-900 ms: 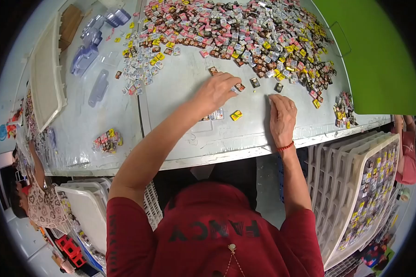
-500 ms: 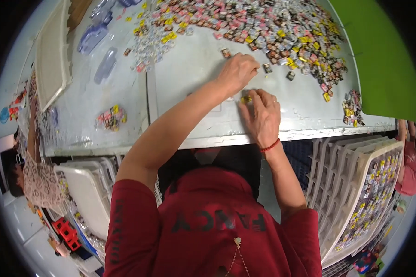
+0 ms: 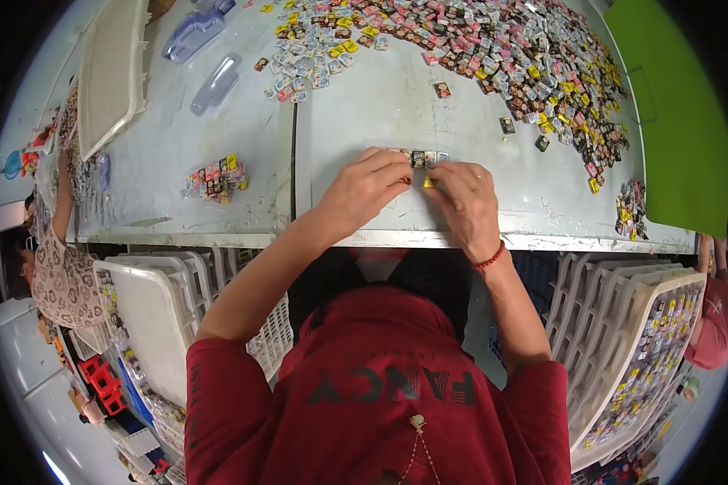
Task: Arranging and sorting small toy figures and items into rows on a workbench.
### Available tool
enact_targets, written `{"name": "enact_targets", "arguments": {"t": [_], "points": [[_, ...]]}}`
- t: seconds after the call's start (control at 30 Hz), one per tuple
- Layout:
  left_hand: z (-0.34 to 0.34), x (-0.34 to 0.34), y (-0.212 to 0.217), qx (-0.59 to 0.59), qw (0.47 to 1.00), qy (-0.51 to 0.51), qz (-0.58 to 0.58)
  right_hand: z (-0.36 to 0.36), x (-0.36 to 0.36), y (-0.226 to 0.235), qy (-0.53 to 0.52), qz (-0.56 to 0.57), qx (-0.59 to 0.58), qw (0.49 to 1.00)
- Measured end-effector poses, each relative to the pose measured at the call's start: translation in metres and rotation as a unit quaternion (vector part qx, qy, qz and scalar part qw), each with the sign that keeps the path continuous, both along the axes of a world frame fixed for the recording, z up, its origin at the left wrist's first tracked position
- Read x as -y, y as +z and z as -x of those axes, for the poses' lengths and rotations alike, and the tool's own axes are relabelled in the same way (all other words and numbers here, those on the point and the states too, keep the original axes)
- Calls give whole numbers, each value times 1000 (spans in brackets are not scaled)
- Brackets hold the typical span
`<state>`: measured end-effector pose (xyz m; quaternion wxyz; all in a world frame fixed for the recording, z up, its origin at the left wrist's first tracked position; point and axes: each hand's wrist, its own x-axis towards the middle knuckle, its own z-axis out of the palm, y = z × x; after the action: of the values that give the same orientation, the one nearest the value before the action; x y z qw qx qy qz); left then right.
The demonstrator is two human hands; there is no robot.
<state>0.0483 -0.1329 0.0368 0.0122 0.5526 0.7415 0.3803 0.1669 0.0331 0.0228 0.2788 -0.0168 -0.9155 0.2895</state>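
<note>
A short row of small square printed pieces (image 3: 419,158) lies on the pale worktable (image 3: 364,105), just beyond my fingertips. My left hand (image 3: 366,187) is closed in a pinch on a small dark reddish piece (image 3: 405,181) at the row's near side. Facing it, my right hand (image 3: 467,202), with a red bead bracelet at the wrist, pinches a small yellow piece (image 3: 429,183). The fingers partly cover both pieces and the row's ends. A few loose pieces (image 3: 506,126) lie between my hands and the big heap (image 3: 534,65).
A small cluster of pieces (image 3: 218,178) sits to the left, past a table seam. Clear plastic trays (image 3: 217,83) lie at the far left. Stacked white crates (image 3: 598,323) stand below the table edge at right, more at left (image 3: 150,315). Another person (image 3: 65,275) works at the left.
My left hand has come back from near the heap toward the right hand, with a piece in its fingers. The row of pieces is now uncovered. The whole view has shifted slightly.
</note>
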Motion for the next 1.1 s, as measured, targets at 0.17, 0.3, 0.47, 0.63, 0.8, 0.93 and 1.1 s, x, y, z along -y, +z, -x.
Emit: {"name": "enact_targets", "arguments": {"t": [0.17, 0.3, 0.47, 0.63, 0.8, 0.93, 1.1], "points": [[2, -4, -28, -36, 999, -7, -13, 6, 7, -12, 23, -49, 26, 998], [-1, -4, -40, -61, 997, 14, -51, 5, 13, -17, -15, -10, 12, 1000], [-11, -7, -51, -79, 990, 63, -102, 4, 18, -21, -25, -36, -18, 999], [-31, 0, -40, -125, 987, 84, 47, -1, 24, -18, -41, -102, -16, 994], [-36, 7, -34, -116, 984, 72, 115, -2, 26, -19, -44, -78, -20, 996], [-33, 10, -31, -85, 989, 58, 105, -3, 23, -21, -45, -83, -27, 995], [-16, 28, -18, 172, 964, 203, -15, -15, 2, -18, -121, -7, -48, 991]]}}
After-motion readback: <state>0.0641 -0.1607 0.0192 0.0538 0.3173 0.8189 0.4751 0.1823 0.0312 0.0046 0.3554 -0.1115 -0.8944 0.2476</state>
